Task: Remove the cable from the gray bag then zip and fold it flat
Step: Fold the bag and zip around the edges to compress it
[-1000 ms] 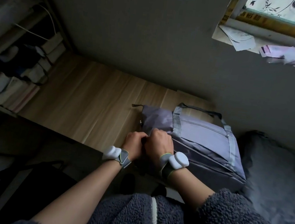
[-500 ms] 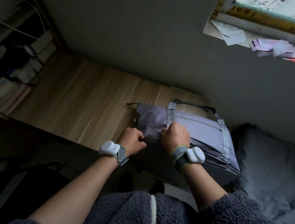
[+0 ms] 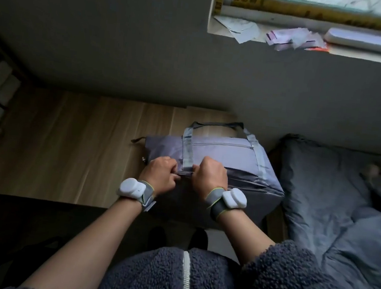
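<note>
Clearly the zip is the step in hand. Nearest the camera, both forearms reach out to the gray bag point(image 3: 215, 166), which lies on the wooden worktop point(image 3: 66, 144) with its right end against the bed's dark pillow point(image 3: 318, 182). The left hand point(image 3: 161, 173) grips the bag's near edge at its left end, fingers point(image 3: 169, 164) curled tight on the fabric beside the zip line. The right hand point(image 3: 210, 176) sits just right of it, fist closed over that same edge — what it pinches is hidden, though a zip pull seems likely. Right of the hands the seam runs on to the bag's far end; whether it is closed I cannot tell. No cable shows anywhere, so it is out or still hidden inside. Beyond the hands the bag keeps its boxy shape, handles point(image 3: 217, 126) lying toward the wall — folding flat is not yet done.
</note>
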The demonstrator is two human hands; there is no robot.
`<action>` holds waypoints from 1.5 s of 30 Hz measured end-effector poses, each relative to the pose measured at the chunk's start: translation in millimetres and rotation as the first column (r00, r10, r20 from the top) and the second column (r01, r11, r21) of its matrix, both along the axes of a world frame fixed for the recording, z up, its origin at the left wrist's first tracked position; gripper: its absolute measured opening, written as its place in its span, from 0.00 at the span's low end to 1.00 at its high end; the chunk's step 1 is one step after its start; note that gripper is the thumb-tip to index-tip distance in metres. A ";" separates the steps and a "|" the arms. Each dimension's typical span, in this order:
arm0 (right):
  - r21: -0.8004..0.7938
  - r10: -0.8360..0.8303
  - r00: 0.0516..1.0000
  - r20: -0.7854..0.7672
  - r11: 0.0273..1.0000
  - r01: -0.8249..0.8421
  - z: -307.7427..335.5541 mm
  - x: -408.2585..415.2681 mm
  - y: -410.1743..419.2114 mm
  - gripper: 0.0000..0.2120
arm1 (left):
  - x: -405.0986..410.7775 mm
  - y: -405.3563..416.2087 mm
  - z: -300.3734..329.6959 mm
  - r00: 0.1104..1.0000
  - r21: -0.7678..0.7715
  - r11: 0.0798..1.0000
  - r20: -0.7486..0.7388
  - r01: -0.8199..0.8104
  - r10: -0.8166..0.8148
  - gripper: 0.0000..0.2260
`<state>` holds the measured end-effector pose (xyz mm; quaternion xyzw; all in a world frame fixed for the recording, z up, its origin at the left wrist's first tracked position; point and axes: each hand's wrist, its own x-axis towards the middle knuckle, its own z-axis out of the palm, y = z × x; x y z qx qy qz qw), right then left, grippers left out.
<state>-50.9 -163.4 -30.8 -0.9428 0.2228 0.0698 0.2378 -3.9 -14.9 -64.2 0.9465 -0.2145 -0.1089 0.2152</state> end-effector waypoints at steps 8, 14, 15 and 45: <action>0.024 -0.058 0.998 0.009 0.998 0.058 -1.9 -17.6 -27.9 0.11 | 4.2 -9.5 19.1 0.964 0.200 0.962 0.151 0.185 -0.217 0.08; -0.007 0.004 0.999 -0.054 1.000 -0.004 -13.5 -32.4 -29.0 0.12 | -26.2 -55.4 19.2 0.902 0.266 0.889 0.121 0.374 -0.415 0.08; -0.007 0.007 0.998 -0.056 1.000 -0.008 -14.2 -33.1 -30.9 0.12 | -25.7 -60.2 18.2 0.908 0.294 0.886 0.108 0.359 -0.404 0.08; -0.037 -0.109 0.994 0.007 0.993 0.109 -18.2 -45.9 -66.9 0.09 | -9.4 -59.3 19.2 0.947 0.353 0.887 0.012 0.297 -0.322 0.10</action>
